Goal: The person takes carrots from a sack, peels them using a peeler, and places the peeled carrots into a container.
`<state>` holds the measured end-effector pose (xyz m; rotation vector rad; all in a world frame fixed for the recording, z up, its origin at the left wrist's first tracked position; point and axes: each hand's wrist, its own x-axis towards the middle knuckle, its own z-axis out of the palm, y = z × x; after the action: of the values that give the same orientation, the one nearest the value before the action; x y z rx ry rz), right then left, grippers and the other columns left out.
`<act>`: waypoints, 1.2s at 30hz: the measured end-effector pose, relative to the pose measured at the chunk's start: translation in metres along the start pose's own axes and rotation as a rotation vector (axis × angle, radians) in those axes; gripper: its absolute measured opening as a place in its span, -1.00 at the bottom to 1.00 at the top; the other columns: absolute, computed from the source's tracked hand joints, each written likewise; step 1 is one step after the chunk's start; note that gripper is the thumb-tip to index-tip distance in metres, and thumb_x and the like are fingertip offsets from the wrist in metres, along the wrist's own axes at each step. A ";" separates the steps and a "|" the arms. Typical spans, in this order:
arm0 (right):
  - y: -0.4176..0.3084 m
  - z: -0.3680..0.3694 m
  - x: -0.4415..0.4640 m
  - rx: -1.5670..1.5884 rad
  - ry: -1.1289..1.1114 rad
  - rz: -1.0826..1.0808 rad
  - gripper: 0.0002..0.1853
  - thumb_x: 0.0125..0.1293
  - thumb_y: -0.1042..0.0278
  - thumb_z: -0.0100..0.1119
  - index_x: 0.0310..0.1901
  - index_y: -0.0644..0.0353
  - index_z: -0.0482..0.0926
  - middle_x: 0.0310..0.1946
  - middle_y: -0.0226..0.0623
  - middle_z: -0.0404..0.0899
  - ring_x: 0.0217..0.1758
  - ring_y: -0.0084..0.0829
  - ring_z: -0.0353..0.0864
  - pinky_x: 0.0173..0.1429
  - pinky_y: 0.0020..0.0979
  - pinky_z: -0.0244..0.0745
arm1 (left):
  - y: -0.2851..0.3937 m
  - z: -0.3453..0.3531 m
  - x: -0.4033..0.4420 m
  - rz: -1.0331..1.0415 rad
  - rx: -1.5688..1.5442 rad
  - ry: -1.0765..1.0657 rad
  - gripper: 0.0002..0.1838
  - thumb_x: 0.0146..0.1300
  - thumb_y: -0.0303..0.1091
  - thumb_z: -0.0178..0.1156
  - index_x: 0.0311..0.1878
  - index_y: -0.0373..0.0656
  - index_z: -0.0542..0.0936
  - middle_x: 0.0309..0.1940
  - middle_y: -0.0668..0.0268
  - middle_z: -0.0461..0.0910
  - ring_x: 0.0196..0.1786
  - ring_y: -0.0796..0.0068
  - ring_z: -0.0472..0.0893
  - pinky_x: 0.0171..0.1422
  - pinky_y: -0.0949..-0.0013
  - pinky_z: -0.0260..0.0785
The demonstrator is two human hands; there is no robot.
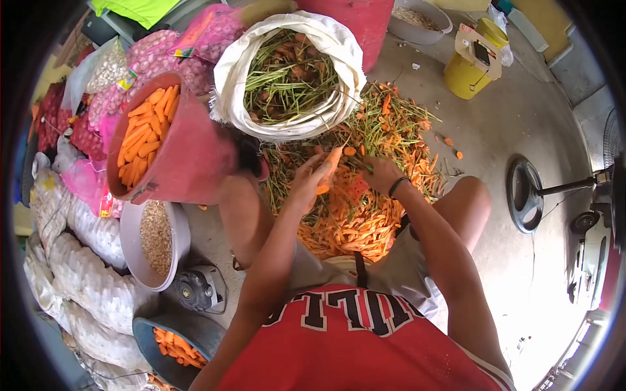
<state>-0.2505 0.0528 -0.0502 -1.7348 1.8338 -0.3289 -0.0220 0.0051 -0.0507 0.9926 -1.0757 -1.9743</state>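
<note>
My left hand (308, 183) is closed around an orange carrot (331, 165), which tilts upward away from me. To its right, my right hand (383, 176) is closed on a small tool with a green handle (369, 168); its blade cannot be made out. A round carrot slice (350, 150) shows between the hands near the carrot's tip. Beneath both hands spreads a heap of carrot peelings (352, 228), with green stalks and cut ends (398, 120) on its far side.
A white sack (225, 72) of stalks stands ahead. At left are a red tub (202, 163) of peeled carrots, a basin (179, 238) of pale pieces, a dark bucket (147, 335) with carrots and stacked sacks (98, 274). A yellow bucket (463, 78) and a fan base (525, 193) stand right.
</note>
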 end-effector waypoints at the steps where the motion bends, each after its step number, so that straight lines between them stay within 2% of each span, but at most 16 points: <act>1: -0.006 0.001 -0.003 0.038 0.052 -0.025 -0.63 0.31 0.26 0.16 0.09 0.26 0.60 -0.32 0.02 0.70 -0.31 -0.11 0.70 -0.12 -0.13 0.61 | -0.001 0.005 -0.002 0.041 0.073 0.052 -0.52 0.38 -0.12 0.25 0.24 -0.21 0.49 0.05 0.33 0.52 0.07 0.51 0.54 0.10 0.38 0.42; 6: -0.033 -0.002 -0.014 0.147 0.143 -0.161 -0.58 0.19 0.34 0.22 0.10 0.24 0.60 -0.23 0.12 0.67 -0.16 0.03 0.68 -0.02 -0.08 0.59 | 0.003 0.016 -0.009 0.181 0.356 0.080 -0.57 0.27 -0.03 0.35 -0.06 -0.24 0.61 -0.30 0.41 0.56 -0.25 0.67 0.48 -0.13 0.49 0.33; 9: -0.038 -0.003 -0.011 0.094 0.125 -0.165 -0.58 0.23 0.32 0.19 0.13 0.24 0.60 -0.22 0.13 0.67 -0.17 0.01 0.69 0.00 -0.10 0.59 | 0.005 0.021 -0.015 0.170 0.525 0.046 -0.55 0.33 -0.09 0.31 0.06 -0.29 0.58 -0.12 0.33 0.62 -0.11 0.59 0.57 0.00 0.44 0.41; 12: -0.038 -0.017 -0.008 0.099 -0.058 0.028 -0.53 0.26 0.23 0.20 0.18 0.24 0.56 -0.19 0.11 0.68 -0.14 -0.04 0.70 0.03 -0.14 0.59 | -0.013 0.011 -0.008 0.283 0.469 -0.015 -0.59 0.37 -0.14 0.27 0.09 -0.28 0.58 -0.13 0.34 0.63 -0.13 0.58 0.59 0.01 0.45 0.42; 15: -0.004 -0.010 0.012 -0.079 -0.229 0.067 -0.42 0.26 0.08 0.25 0.24 0.24 0.52 -0.19 0.06 0.69 -0.15 -0.09 0.71 0.02 -0.15 0.59 | -0.009 0.016 -0.008 0.247 0.109 -0.007 -0.62 0.31 -0.15 0.33 0.05 -0.23 0.63 -0.22 0.42 0.60 -0.20 0.69 0.52 -0.14 0.49 0.38; 16: -0.003 -0.009 0.011 -0.018 -0.126 -0.047 -0.26 0.12 -0.09 0.43 0.23 0.24 0.51 -0.17 0.00 0.70 -0.15 -0.12 0.72 -0.02 -0.18 0.60 | -0.005 0.015 -0.006 0.228 0.084 0.053 -0.59 0.40 -0.16 0.23 0.19 -0.19 0.55 -0.05 0.35 0.58 -0.09 0.63 0.55 -0.09 0.47 0.44; 19: -0.016 -0.017 0.000 0.145 0.182 -0.281 -0.20 -0.06 -0.18 0.56 0.11 0.24 0.56 -0.17 -0.04 0.69 -0.11 -0.12 0.70 -0.04 -0.20 0.59 | 0.004 0.008 -0.008 0.066 -0.191 0.097 -0.57 0.47 -0.21 0.10 0.32 -0.15 0.42 0.09 0.30 0.52 0.01 0.54 0.57 -0.02 0.43 0.49; 20: -0.024 -0.016 -0.002 0.194 0.244 -0.260 -0.25 -0.17 -0.13 0.62 -0.03 0.23 0.57 -0.21 -0.08 0.66 -0.09 -0.09 0.67 -0.03 -0.21 0.57 | 0.007 0.008 -0.009 -0.005 -0.190 0.092 -0.60 0.51 -0.28 0.00 0.34 -0.14 0.36 0.12 0.28 0.52 0.04 0.47 0.59 0.04 0.39 0.52; 23: -0.040 -0.020 -0.005 0.199 0.301 -0.457 -0.33 -0.15 -0.02 0.63 -0.07 0.21 0.57 -0.28 -0.12 0.62 -0.19 -0.07 0.66 -0.08 -0.19 0.58 | 0.001 0.021 -0.010 -0.071 -0.309 0.069 -0.61 0.52 -0.22 0.00 0.34 -0.05 0.38 0.10 0.35 0.53 0.06 0.53 0.57 0.05 0.38 0.51; 24: -0.039 -0.016 -0.003 0.197 0.421 -0.523 -0.36 -0.18 0.07 0.68 -0.13 0.26 0.57 -0.32 -0.28 0.58 -0.31 -0.28 0.61 -0.14 -0.28 0.56 | 0.000 0.024 -0.012 -0.096 -0.341 0.033 -0.62 0.52 -0.25 -0.01 0.33 -0.06 0.37 0.08 0.32 0.54 0.03 0.50 0.59 0.03 0.37 0.53; 28: -0.011 -0.045 0.012 0.209 0.506 -0.298 -0.44 -0.12 0.11 0.65 -0.10 0.15 0.60 -0.37 -0.26 0.62 -0.37 -0.37 0.66 -0.26 -0.31 0.60 | -0.015 0.014 -0.016 -0.199 -0.335 -0.031 -0.64 0.53 -0.27 -0.06 0.32 -0.07 0.38 0.06 0.29 0.54 -0.04 0.46 0.62 -0.04 0.39 0.56; 31: -0.012 -0.048 0.012 0.310 0.647 -0.282 -0.45 -0.12 0.11 0.66 -0.12 0.13 0.61 -0.41 -0.28 0.63 -0.40 -0.38 0.67 -0.27 -0.33 0.61 | -0.001 0.013 -0.020 -0.175 -0.306 -0.092 -0.66 0.54 -0.25 -0.08 0.30 -0.04 0.39 0.02 0.32 0.56 -0.07 0.47 0.62 -0.11 0.33 0.58; 32: -0.017 -0.043 0.007 0.312 0.428 -0.249 -0.40 -0.15 0.12 0.68 -0.08 0.20 0.62 -0.35 -0.25 0.65 -0.29 -0.36 0.68 -0.20 -0.34 0.60 | 0.000 0.016 -0.017 -0.181 -0.345 -0.041 -0.66 0.55 -0.24 -0.09 0.30 -0.04 0.40 0.01 0.32 0.56 -0.09 0.47 0.63 -0.14 0.32 0.59; 34: -0.038 -0.019 -0.006 0.199 0.446 -0.506 -0.38 -0.15 0.10 0.67 -0.05 0.18 0.62 -0.34 -0.26 0.63 -0.29 -0.28 0.69 -0.20 -0.31 0.61 | -0.001 0.022 -0.013 -0.195 -0.428 0.076 -0.67 0.55 -0.23 -0.10 0.28 -0.03 0.41 -0.01 0.31 0.57 -0.13 0.46 0.63 -0.18 0.29 0.60; 35: -0.045 -0.012 -0.010 0.088 0.462 -0.593 -0.37 -0.16 0.10 0.67 -0.04 0.16 0.62 -0.34 -0.28 0.62 -0.31 -0.27 0.68 -0.21 -0.30 0.61 | -0.003 0.019 -0.011 -0.160 -0.398 0.027 -0.67 0.54 -0.23 -0.07 0.27 -0.06 0.41 -0.02 0.31 0.57 -0.14 0.46 0.64 -0.20 0.31 0.60; 36: -0.039 -0.015 -0.006 0.109 0.453 -0.564 -0.37 -0.16 0.09 0.66 -0.05 0.16 0.62 -0.34 -0.27 0.61 -0.32 -0.27 0.68 -0.22 -0.30 0.60 | -0.009 0.014 -0.012 -0.134 -0.366 -0.018 -0.68 0.53 -0.23 -0.05 0.25 -0.08 0.42 -0.03 0.31 0.58 -0.16 0.46 0.64 -0.22 0.33 0.60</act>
<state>-0.2270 0.0508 -0.0152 -2.2041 1.5227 -1.1014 -0.0299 0.0238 -0.0495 0.8649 -0.6360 -2.1906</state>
